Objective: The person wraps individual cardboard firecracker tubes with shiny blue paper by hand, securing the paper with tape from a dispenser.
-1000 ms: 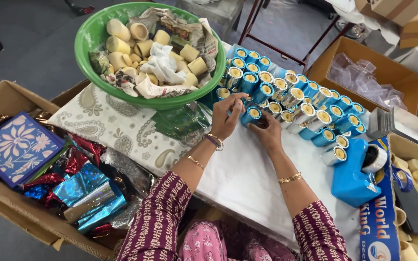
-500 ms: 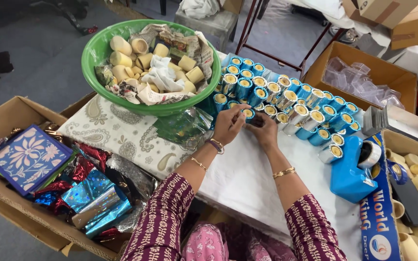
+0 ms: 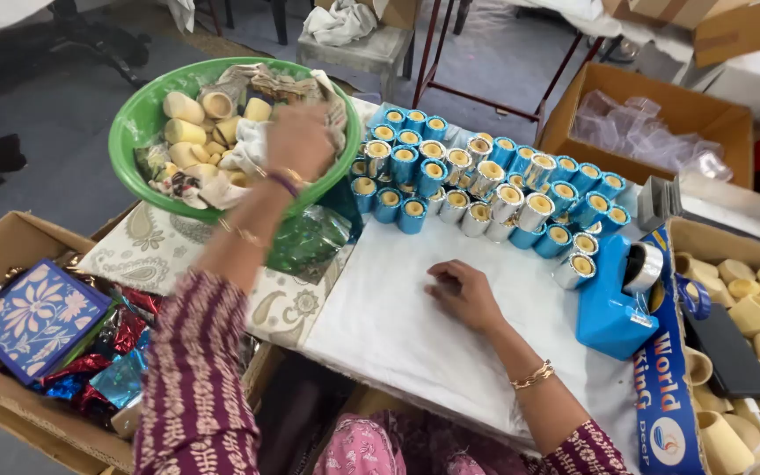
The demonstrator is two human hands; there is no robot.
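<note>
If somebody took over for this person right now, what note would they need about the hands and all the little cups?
Left hand: reaching into the green bowl, over the bare cream cups and cloth; its grip is blurred, so whether it holds anything cannot be told.
Right hand: empty, resting loosely curled on the white sheet.
Done: a cluster of foil-wrapped cups, blue and silver, stands at the sheet's far edge.
Left: bare cups lie in the bowl, and more in the box on the right.
Nearby: blue tape dispenser to the right, foil wrappers in the box on the left.
</note>
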